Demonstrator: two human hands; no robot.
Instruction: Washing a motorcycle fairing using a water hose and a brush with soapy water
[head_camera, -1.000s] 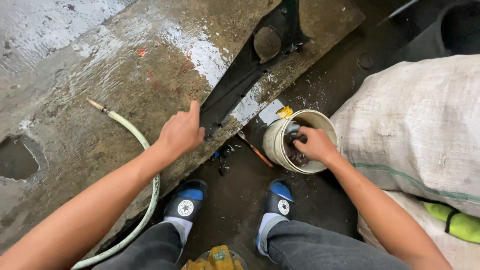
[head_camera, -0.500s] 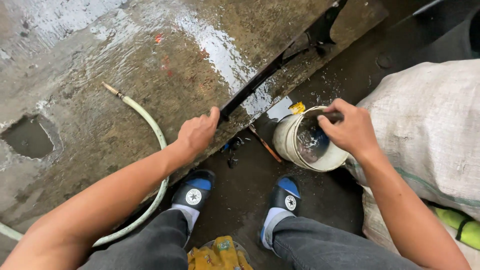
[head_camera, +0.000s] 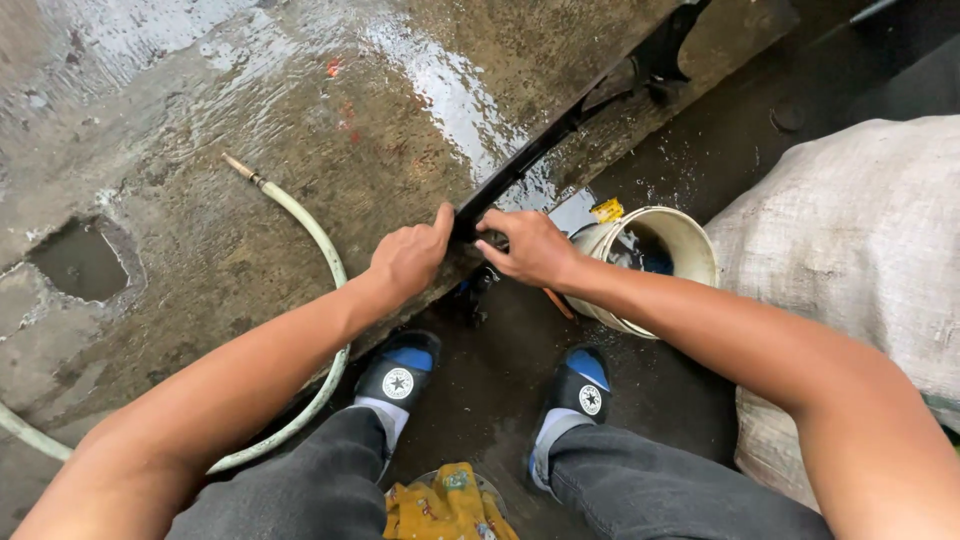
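Both hands meet at the near end of a long black panel (head_camera: 560, 140) lying on the wet concrete floor (head_camera: 250, 90). The left hand (head_camera: 408, 258) has its grip closed over that end, thumb on top. The right hand (head_camera: 530, 245) presses on the same end, though I cannot tell whether its fingers close around it. Just right of the panel's near end stands a white bucket (head_camera: 690, 250); a pale hose (head_camera: 310, 235) curves to the left of it. The panel looks wet and lies flat, not yet lifted.
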